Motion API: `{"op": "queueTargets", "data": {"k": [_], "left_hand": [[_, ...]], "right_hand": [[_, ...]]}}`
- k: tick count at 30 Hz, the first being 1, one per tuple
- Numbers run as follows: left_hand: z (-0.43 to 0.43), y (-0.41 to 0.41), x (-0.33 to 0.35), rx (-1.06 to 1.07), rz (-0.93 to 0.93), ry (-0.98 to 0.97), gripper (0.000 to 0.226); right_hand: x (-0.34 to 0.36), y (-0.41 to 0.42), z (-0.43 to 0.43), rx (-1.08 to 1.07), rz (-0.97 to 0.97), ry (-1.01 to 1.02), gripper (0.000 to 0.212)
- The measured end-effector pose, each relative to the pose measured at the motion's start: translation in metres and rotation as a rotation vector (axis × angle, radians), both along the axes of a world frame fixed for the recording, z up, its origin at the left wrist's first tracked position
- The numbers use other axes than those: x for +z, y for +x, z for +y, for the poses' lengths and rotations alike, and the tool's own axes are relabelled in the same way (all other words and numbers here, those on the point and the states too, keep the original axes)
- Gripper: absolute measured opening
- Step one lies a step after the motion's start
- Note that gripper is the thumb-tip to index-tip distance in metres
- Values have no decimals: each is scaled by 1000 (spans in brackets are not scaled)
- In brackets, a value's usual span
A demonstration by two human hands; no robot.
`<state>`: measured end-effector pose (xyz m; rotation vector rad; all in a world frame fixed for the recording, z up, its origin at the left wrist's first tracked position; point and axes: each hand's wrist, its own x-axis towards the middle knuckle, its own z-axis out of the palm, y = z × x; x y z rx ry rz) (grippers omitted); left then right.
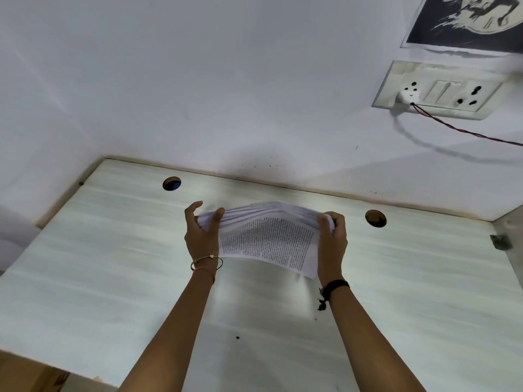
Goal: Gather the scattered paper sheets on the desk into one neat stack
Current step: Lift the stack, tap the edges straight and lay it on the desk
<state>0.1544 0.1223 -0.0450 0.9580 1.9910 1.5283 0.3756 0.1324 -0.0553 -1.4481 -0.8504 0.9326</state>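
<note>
Holding the gathered paper stack by its two short ends, raised over the desk.

Head view: the left hand pinches the stack's left end and the right hand clamps its right end, so its long axis runs left to right between them, parallel to the desk's back edge, neither hand nearer. The sheets bow upward in the middle, and the printed bottom sheet droops toward the person at the right; its lower edge seems clear of the desk, though the shadow makes that uncertain. No loose sheets show elsewhere. Open desk lies below and toward the front edge for tapping the edges square; two cable holes sit near the back edge, one on each side.
</note>
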Motion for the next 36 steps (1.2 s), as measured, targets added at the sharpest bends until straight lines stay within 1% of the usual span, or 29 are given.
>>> {"op": "queueTargets", "data": {"k": [1, 2, 3, 4, 5, 6, 8, 10, 11, 13, 14, 15, 18, 19, 20, 21, 23, 26, 28, 29, 31, 32, 33, 34, 35, 36], "left_hand": [[1, -1, -1, -10, 22, -3, 61], [2, -1, 0, -27, 37, -1, 58], [2, -2, 1, -49, 45, 9, 64], [1, -2, 3, -77, 58, 26, 76], [-1, -3, 3, -106, 76, 38, 88], [-2, -3, 1, -138, 94, 39, 96], [-2, -7, -5, -187, 146, 17, 96], [-2, -13, -4, -192, 286, -26, 91], [-1, -17, -3, -191, 424, -41, 88], [0, -21, 1, -226, 767, -64, 81], [2, -20, 8, -284, 902, -96, 78], [5, -17, 15, -371, 984, -150, 79], [18, 7, 39, -660, 1062, -345, 96], [25, 15, 43, -728, 1079, -394, 92], [32, 21, 45, -782, 1084, -449, 80], [36, 25, 47, -828, 1067, -498, 70], [41, 30, 51, -909, 1022, -564, 68], [43, 27, 57, -943, 1015, -546, 49], [41, 21, 65, -897, 917, -521, 45], [40, 17, 69, -877, 815, -504, 40], [38, 4, 74, -834, 537, -434, 20], [36, -2, 75, -806, 399, -388, 18], [34, -7, 78, -780, 283, -341, 25], [32, -12, 77, -759, 186, -296, 34], [28, -14, 78, -736, 94, -249, 37], [24, -17, 76, -715, 8, -210, 31]], "right_hand": [[-1, 2, -2, 34, 23, 18, 25], [-2, 4, -4, 80, 23, 34, 38], [-2, 7, -7, 136, 8, 40, 53], [-4, 10, -8, 191, -21, 30, 65], [-4, 13, -10, 242, -60, 14, 72], [-4, 17, -10, 285, -116, -2, 72], [-9, 23, -9, 334, -245, -42, 61], [-19, 28, -8, 335, -347, -73, 46], [-25, 30, -9, 327, -375, -83, 37], [-33, 32, -12, 321, -398, -102, 20], [-36, 33, -13, 317, -405, -104, 17], [-37, 32, -13, 311, -408, -103, 16], [-34, 28, -13, 285, -376, -100, 15], [-33, 27, -13, 280, -367, -96, 15], [-32, 26, -12, 278, -362, -95, 16], [-29, 25, -12, 282, -362, -93, 16], [-22, 25, -12, 312, -375, -77, 17], [1, 23, -5, 360, -400, 12, 16], [25, 21, 4, 346, -407, 91, 20], [35, 21, 11, 321, -411, 116, 29], [50, 22, 23, 193, -373, 116, 62], [51, 24, 26, 111, -324, 102, 81], [51, 26, 26, 41, -263, 82, 96], [46, 27, 24, 3, -196, 41, 106], [41, 27, 19, 13, -110, 3, 110], [37, 26, 14, 89, 4, -12, 109]]}}
